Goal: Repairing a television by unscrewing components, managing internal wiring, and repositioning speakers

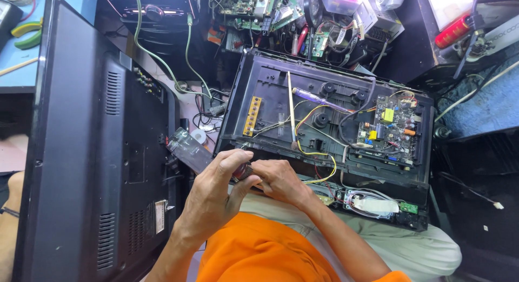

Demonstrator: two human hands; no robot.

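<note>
Black open chassis [281, 93] propped on lap, frame centre, so board [390, 131] faces up. Left hand [216, 193] and right hand [278, 179] pinch small dark-red part [241, 171] together at near edge, steadying it. TV back [97, 152] left.

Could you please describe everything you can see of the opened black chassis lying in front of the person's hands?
The opened black chassis is a shallow plastic tray lying flat and slightly skewed, its inside facing up. A green circuit board with yellow and orange components sits at its right end, and a yellow connector strip at its left. Yellow, black and white wires cross it, and a purple-handled screwdriver and a thin pale stick lie on it. Its near edge rests by the person's lap, just beyond the left hand and right hand.
</note>
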